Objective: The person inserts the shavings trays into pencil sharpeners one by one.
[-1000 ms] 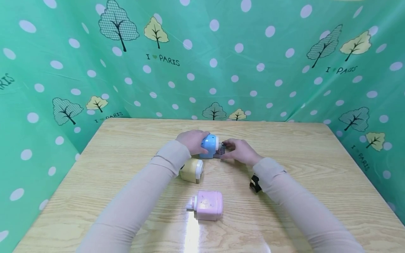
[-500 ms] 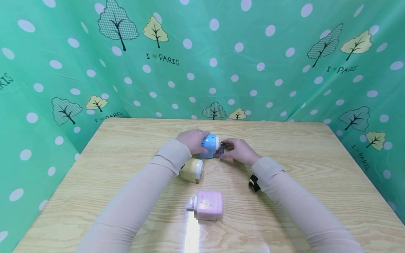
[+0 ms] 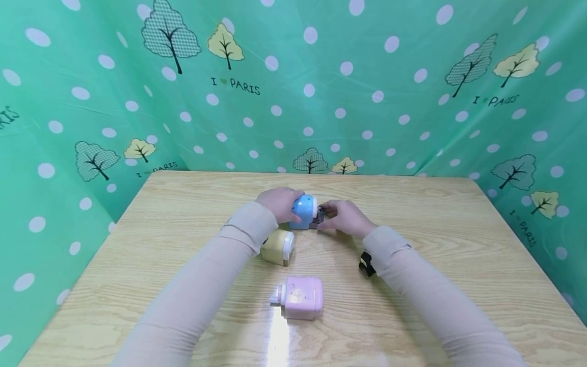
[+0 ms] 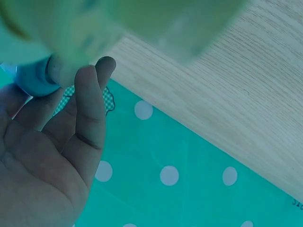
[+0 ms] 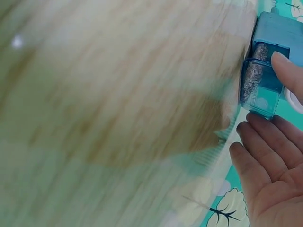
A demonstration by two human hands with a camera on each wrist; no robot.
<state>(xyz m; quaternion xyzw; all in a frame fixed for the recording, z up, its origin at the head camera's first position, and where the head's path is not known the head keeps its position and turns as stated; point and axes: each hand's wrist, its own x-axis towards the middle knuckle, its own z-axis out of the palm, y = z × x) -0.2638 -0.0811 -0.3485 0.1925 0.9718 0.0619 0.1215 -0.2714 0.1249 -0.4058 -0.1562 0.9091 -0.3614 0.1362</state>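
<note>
On the far part of the table stands a blue pencil sharpener [image 3: 301, 213]. My left hand [image 3: 278, 204] grips its body, fingers over the top and thumb on the near side. A clear shavings drawer [image 5: 255, 87], with dark shavings inside, sticks partway out of its right side. My right hand [image 3: 344, 218] holds the drawer's outer end, the thumb on its side and the fingers at its end. Beneath the left cuff sits a yellow pencil sharpener [image 3: 276, 247], partly covered by the sleeve.
A pink pencil sharpener [image 3: 302, 298] lies nearer the front, between the forearms. By the right cuff shows a small black device [image 3: 367, 264]. A green dotted cloth [image 3: 293, 92] hangs behind the wooden table [image 3: 183, 214] and along its sides.
My right hand has shifted slightly left, and the drawer has slid a little further into the blue sharpener. The left hand and the other sharpeners keep their places.
</note>
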